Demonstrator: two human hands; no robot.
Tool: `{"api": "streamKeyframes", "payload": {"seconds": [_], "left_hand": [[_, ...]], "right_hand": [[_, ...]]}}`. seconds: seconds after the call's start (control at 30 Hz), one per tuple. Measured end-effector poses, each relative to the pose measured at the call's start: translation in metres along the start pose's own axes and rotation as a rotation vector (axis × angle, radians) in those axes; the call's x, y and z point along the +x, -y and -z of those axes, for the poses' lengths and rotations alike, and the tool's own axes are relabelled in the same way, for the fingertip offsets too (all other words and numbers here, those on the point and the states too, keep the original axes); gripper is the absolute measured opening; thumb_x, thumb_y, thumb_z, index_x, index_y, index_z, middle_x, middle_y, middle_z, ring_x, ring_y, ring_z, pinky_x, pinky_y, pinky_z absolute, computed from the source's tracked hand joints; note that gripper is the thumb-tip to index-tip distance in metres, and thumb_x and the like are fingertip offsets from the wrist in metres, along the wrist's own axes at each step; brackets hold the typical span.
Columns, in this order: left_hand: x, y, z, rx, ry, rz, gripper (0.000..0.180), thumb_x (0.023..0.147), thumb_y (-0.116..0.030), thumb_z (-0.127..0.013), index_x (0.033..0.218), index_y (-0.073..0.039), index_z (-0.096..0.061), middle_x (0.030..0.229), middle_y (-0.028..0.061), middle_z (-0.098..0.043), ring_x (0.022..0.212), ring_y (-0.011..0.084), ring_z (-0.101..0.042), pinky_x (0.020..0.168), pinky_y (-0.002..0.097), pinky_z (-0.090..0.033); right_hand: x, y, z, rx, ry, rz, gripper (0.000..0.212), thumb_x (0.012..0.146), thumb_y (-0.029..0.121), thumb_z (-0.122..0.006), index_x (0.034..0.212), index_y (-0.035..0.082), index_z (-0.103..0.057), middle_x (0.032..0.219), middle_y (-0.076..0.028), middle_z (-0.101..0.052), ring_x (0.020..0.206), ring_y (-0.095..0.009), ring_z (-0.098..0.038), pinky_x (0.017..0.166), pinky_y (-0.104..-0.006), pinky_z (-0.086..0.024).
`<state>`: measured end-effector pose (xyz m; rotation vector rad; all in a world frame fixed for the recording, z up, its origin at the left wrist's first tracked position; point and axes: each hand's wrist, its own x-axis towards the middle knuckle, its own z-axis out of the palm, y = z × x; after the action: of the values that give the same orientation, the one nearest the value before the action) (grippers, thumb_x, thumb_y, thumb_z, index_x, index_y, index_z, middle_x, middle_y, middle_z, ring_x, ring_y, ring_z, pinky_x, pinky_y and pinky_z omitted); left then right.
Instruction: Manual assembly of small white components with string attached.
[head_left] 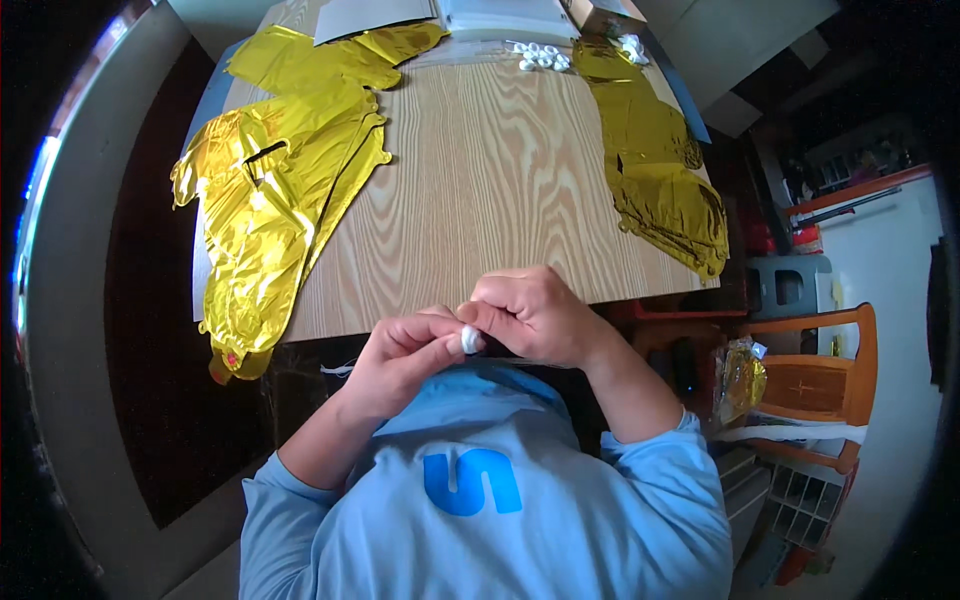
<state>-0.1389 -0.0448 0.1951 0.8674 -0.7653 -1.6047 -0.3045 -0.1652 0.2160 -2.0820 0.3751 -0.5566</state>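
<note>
My hands are together in front of my light blue shirt (400, 540), just off the near edge of the pale wood-grain tabletop (480, 190). My left hand (398, 352) is closed to a pinch, thumb and bent forefinger gripping a small white rounded piece (469, 341), which sits at my fingertips above my lap. My right hand (532, 312) is curled in from the other side, thumb and forefinger drawn together right beside that piece; I cannot tell whether any part of it is caught between them. On the left of the tabletop, crinkled shiny gold foil sheets (290, 180) lie flat, one end hanging over the near edge. Along the right side lie more gold foil sheets, in a darker-looking stretch (650, 140). At the far side, a cluster of small white rounded pieces (541, 57) rests near the middle, with a brown cardboard box (605, 16) beyond it to the right. To my right, off the tabletop, stand a brown wooden chair (862, 370) with a clear plastic bag (738, 382) beside it, and a blue-grey stool (765, 290).
</note>
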Motion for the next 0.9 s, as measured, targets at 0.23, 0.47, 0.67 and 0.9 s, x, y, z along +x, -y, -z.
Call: {"api": "streamKeyframes", "payload": {"seconds": [0.23, 0.47, 0.67, 0.9], "left_hand": [[0.004, 0.006, 0.006, 0.259, -0.117, -0.144, 0.014, 0.094, -0.008, -0.058, 0.098, 0.002, -0.066, 0.088, 0.0024, -0.060, 0.082, 0.0089, -0.056, 0.074, 0.0236, -0.046], [-0.001, 0.004, -0.002, 0.361, -0.056, -0.064, 0.013, 0.094, -0.011, -0.059, 0.095, 0.001, -0.066, 0.084, 0.0003, -0.059, 0.077, 0.0060, -0.053, 0.069, 0.0215, -0.043], [0.001, -0.006, -0.003, 0.085, -0.110, 0.088, 0.014, 0.095, -0.014, -0.058, 0.095, -0.002, -0.067, 0.083, -0.0024, -0.060, 0.074, 0.0049, -0.050, 0.065, 0.0197, -0.039], [0.007, 0.001, 0.003, 0.002, -0.029, 0.067, 0.019, 0.096, -0.014, -0.057, 0.103, 0.001, -0.065, 0.094, 0.0026, -0.066, 0.087, 0.0075, -0.060, 0.081, 0.0232, -0.050]], "right_hand": [[-0.026, 0.005, -0.037, -0.001, -0.097, 0.054, 0.017, 0.089, 0.014, -0.062, 0.080, 0.002, -0.053, 0.068, -0.013, -0.055, 0.063, -0.031, -0.059, 0.059, -0.0397, -0.047], [-0.019, 0.022, 0.002, -0.445, -0.238, 0.054, 0.017, 0.079, 0.011, -0.070, 0.073, 0.005, -0.055, 0.066, -0.009, -0.055, 0.059, -0.028, -0.057, 0.054, -0.0369, -0.047], [-0.029, 0.021, -0.002, 0.112, -0.271, -0.140, 0.029, 0.077, 0.006, -0.073, 0.102, 0.005, -0.059, 0.084, -0.009, -0.059, 0.076, -0.022, -0.063, 0.070, -0.0306, -0.052], [-0.025, 0.005, -0.016, -0.355, -0.267, 0.342, 0.023, 0.076, 0.006, -0.073, 0.095, 0.006, -0.061, 0.088, -0.008, -0.057, 0.076, -0.024, -0.058, 0.068, -0.0354, -0.047]]}}
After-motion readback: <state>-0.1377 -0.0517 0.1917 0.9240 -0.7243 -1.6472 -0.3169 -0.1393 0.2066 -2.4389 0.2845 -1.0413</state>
